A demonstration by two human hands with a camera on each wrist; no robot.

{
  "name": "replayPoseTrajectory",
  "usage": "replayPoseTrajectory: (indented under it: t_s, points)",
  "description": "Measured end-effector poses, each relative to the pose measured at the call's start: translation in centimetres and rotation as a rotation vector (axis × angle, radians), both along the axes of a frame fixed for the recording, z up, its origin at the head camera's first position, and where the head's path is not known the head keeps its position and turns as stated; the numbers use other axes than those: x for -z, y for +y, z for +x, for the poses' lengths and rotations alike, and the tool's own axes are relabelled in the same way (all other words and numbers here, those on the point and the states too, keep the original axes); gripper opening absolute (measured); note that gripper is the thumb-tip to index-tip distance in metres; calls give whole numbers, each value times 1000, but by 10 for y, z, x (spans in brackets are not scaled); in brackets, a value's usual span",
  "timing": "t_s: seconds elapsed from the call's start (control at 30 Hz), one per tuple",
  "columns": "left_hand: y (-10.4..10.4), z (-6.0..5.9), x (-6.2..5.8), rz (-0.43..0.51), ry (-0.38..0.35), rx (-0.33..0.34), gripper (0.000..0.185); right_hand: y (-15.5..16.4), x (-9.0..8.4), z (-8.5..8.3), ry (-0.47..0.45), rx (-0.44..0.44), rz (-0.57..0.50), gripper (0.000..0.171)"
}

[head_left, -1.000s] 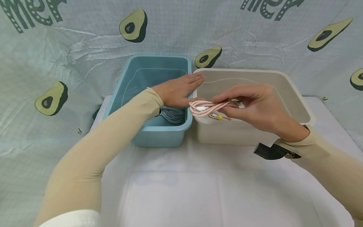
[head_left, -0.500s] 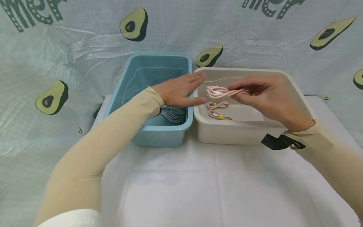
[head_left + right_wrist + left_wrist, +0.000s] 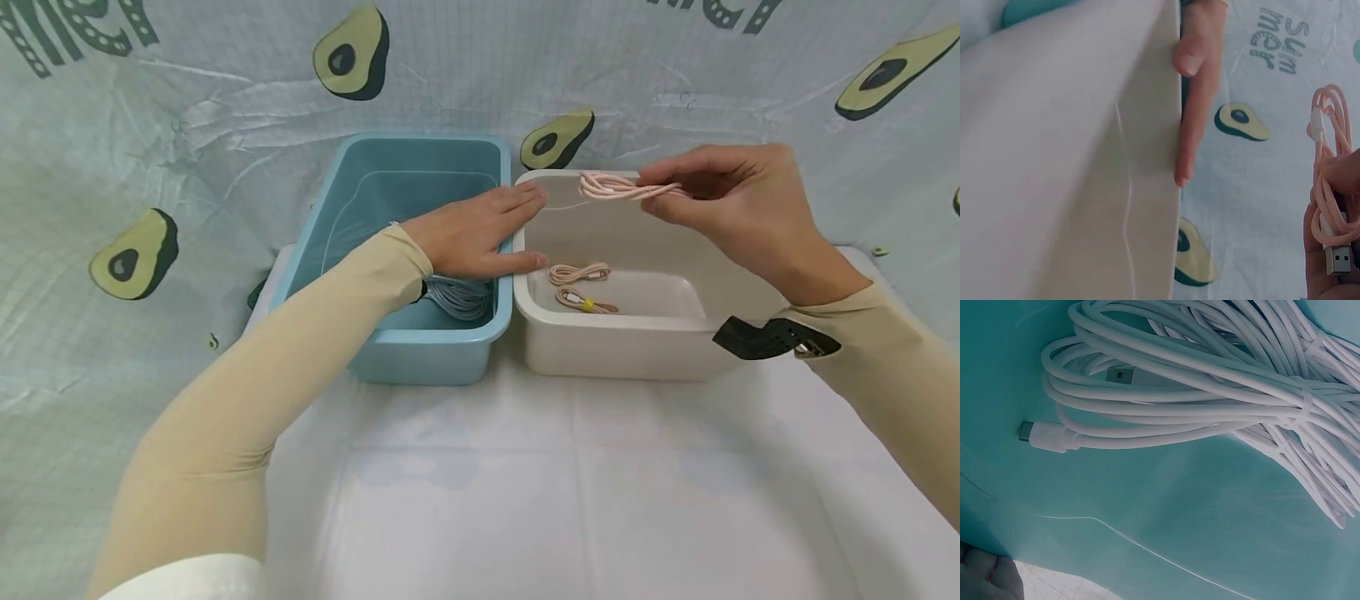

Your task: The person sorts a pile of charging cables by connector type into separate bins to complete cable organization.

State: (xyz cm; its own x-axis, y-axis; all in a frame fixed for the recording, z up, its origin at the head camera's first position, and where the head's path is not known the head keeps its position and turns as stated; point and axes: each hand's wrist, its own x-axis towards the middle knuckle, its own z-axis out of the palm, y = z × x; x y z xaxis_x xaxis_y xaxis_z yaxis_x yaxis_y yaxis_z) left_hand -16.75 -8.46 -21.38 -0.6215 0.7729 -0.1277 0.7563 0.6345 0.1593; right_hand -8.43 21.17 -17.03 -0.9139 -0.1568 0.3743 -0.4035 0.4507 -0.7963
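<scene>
My right hand (image 3: 738,196) pinches a coiled pink USB cable (image 3: 618,187) above the far part of the white bin (image 3: 630,350). In the right wrist view, the cable's USB plug (image 3: 1338,261) hangs below the thumb. Fingers straight, my left hand (image 3: 480,235) lies across the touching rims of the white bin and the blue bin (image 3: 416,358). On the white bin's floor are two bundled pinkish cables, a plain bundle (image 3: 579,274) and one with a yellow tie (image 3: 588,303). Coiled pale cables (image 3: 1185,406) lie in the blue bin, partly hidden by my left forearm.
Both bins stand side by side on a table with a white cloth (image 3: 465,492). Behind them rises a pale sheet (image 3: 240,108) with an avocado print. A black strap (image 3: 772,337) is on the right wrist, overlapping the white bin's near right corner in the head view.
My right hand has lifted the pink cable up and to the right, from the white bin's near left corner to over its far side. My left hand has stayed in place.
</scene>
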Motion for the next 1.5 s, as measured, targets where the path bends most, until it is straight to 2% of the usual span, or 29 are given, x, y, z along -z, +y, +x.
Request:
replayPoseTrajectory:
  t_s: [0.3, 0.67, 1.1, 1.5]
  points:
    - [-5, 3, -1, -2, -17, -7, 92, 0, -6, -20, -18, 21, 94, 24]
    - [-3, 10, -2, 13, -23, 7, 91, 4, 8, -35, -77, -69, 77, 24]
    - [-3, 15, -8, -4, -15, 7, 91, 5, 16, -41, -186, -60, 81, 28]
    - [-3, 16, -8, -8, -16, 5, 91, 7, 23, -42, -217, -54, 119, 31]
